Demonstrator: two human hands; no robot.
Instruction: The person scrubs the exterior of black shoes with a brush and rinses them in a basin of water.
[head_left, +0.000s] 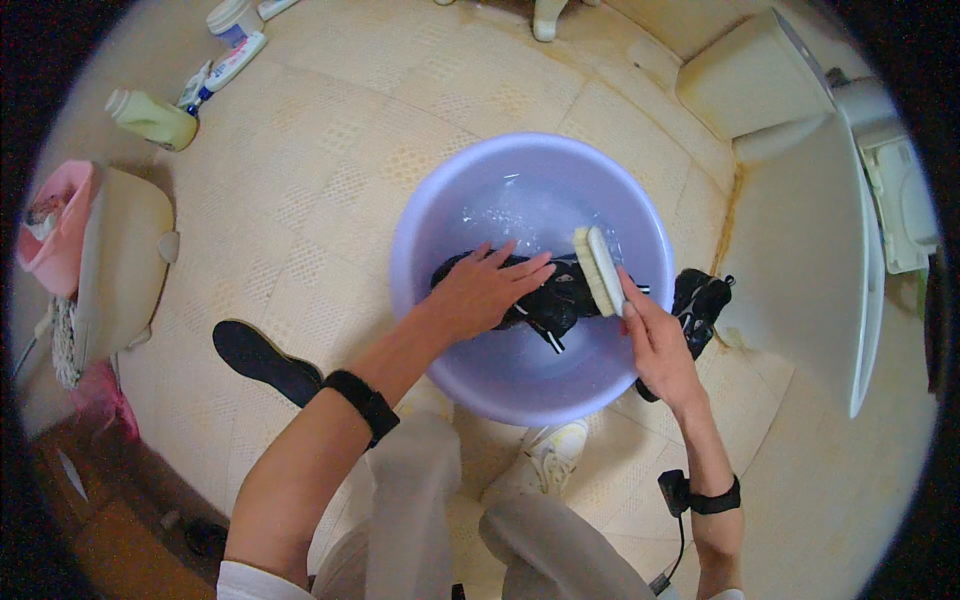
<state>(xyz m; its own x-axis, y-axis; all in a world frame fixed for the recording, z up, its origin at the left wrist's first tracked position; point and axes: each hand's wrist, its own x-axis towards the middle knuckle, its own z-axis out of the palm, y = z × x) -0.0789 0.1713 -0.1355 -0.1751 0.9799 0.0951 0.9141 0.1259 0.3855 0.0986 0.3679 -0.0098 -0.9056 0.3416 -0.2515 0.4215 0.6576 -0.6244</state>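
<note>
A round lavender plastic basin (530, 148) stands on the floor before me with shallow water in it. In its lower half lies a wet black shoe (566, 296) with white-striped loops or tabs. My left hand (491, 289) lies flat over the left part of the shoe, fingers spread, covering much of it. My right hand (656, 341) grips the pale handle of a scrub brush (598, 270). The cream bristles face left, at the right part of the shoe; whether they touch it cannot be told.
Another black shoe (697, 307) is right of the basin. A black insole (262, 360) lies to the left. A toilet (795, 210) stands at right. At left are a bin (135, 247), a pink container (64, 232) and a yellow-green jug (154, 120). A cable (681, 544) hangs from my right wrist strap.
</note>
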